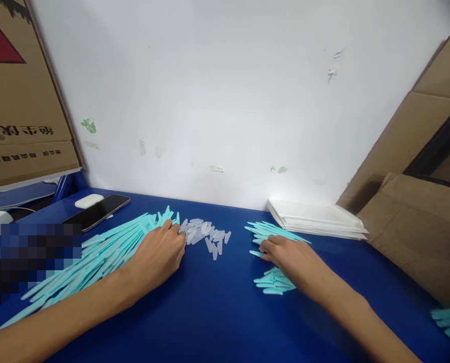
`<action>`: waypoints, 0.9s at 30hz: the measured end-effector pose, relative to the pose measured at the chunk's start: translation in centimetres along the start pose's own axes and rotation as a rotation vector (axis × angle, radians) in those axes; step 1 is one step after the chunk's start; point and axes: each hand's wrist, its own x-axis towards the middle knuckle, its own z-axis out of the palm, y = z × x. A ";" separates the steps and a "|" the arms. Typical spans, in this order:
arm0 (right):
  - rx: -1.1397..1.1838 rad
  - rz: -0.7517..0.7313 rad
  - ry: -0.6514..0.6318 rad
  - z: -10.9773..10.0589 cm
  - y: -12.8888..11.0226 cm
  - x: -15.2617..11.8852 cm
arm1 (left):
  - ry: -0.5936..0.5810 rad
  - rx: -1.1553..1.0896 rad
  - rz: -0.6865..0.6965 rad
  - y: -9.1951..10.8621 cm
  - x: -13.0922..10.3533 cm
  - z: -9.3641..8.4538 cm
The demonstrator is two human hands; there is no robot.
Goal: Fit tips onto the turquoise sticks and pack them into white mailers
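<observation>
- Counting from the middle of the view, the left hand (170, 244) is between 7 and 8 o'clock. Its fingers curl down over the tips of the big teal pile (115, 252); I cannot tell if they pinch one.
- Little see-through pieces (206, 233) lie beside it, toward 6 o'clock.
- The right hand (268, 249) is at 5 o'clock, fingers bent, touching the small teal sticks (261, 229). I cannot tell if it pinches one. A lower bunch (271, 282) lies nearby, partly behind the wrist.
- At 4 o'clock, a flat white stack (316, 220) sits behind the right hand.
- At 9 o'clock, a dark phone (104, 209) lies near a white case (89, 201).
- Brown boxes stand at 10 (24, 96) and 3 o'clock (410, 222).
- The 10 o'clock box has a red patch (0, 40) and upside-down Chinese writing (26, 130) with a small ringed R.
</observation>
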 end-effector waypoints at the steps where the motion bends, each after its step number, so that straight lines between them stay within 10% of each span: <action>1: 0.003 -0.025 0.033 0.3 0.0 0.0 | 0.006 0.000 0.003 0.0 0.0 0.0; 21: 0.038 -0.174 0.197 1.4 -0.7 0.1 | 0.060 0.022 -0.047 0.1 0.1 -0.1; 27: 0.066 -0.223 0.244 -0.6 -1.6 -0.3 | 0.170 -0.391 -0.031 0.7 -0.1 -0.6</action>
